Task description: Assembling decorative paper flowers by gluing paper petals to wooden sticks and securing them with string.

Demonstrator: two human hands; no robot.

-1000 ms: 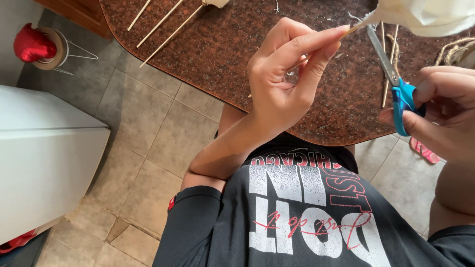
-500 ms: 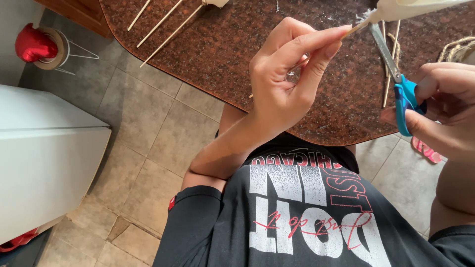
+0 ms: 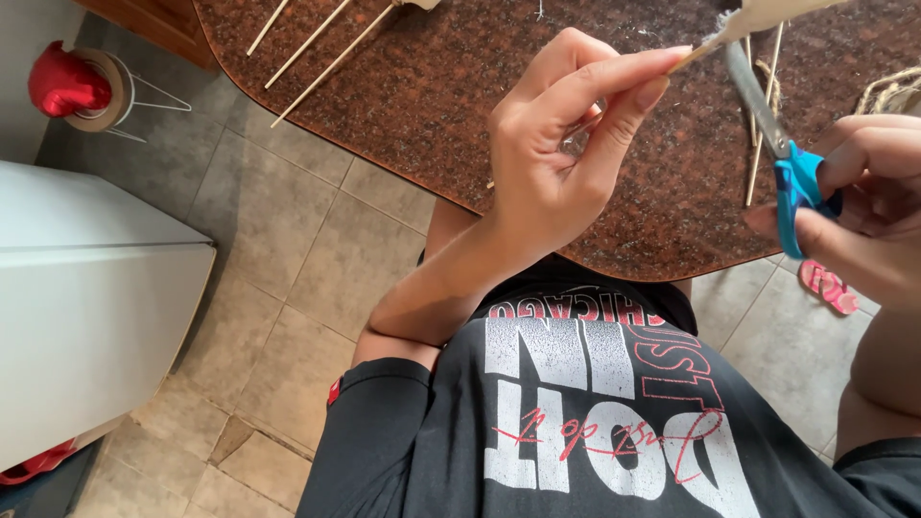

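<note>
Scissors (image 3: 782, 144), blue-handled, sit gripped in my right hand (image 3: 863, 206), blades pointing up at the cream fabric (image 3: 763, 14) on a wooden stick (image 3: 693, 56). Head view: left hand (image 3: 566, 144) pinches that stick between thumb and fingertips above the brown speckled table (image 3: 432, 86). Spare sticks (image 3: 321, 43) lie top left.
</note>
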